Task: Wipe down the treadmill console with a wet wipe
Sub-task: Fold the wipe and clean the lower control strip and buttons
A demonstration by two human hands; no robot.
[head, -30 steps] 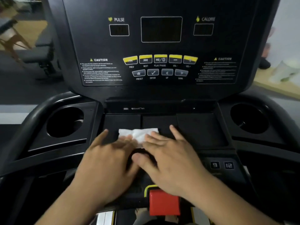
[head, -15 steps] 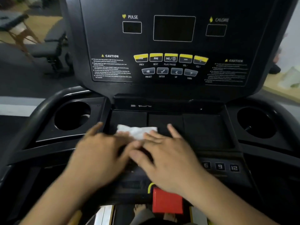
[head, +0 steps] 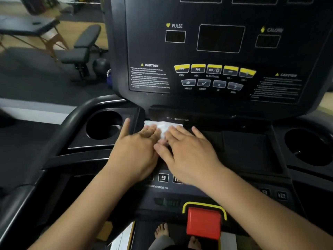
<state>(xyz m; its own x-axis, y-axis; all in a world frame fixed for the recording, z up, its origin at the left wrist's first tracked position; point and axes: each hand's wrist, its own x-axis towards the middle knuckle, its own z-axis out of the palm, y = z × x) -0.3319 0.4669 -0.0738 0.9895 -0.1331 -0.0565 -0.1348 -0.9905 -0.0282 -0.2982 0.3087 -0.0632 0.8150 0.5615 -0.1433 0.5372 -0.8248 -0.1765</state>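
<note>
The black treadmill console (head: pixel 212 56) fills the upper view, with dark displays and a row of yellow buttons (head: pixel 214 69). A white wet wipe (head: pixel 163 127) lies flat at the far left end of the tray (head: pixel 243 147) below the panel. My left hand (head: pixel 136 150) and my right hand (head: pixel 189 152) press side by side on the wipe with straight fingers, covering most of it. My left thumb reaches onto the ledge by the left cup holder (head: pixel 104 125).
A second cup holder (head: pixel 310 147) sits at the right. The red stop button (head: pixel 203 222) is near the bottom, below numbered keys (head: pixel 163 177). A curved handrail (head: pixel 59 134) runs along the left. A weight bench (head: pixel 81 49) stands beyond the treadmill.
Both hands have pushed the wipe away from me and leftward across the tray, up to its back left corner. The camera has tilted and moved closer.
</note>
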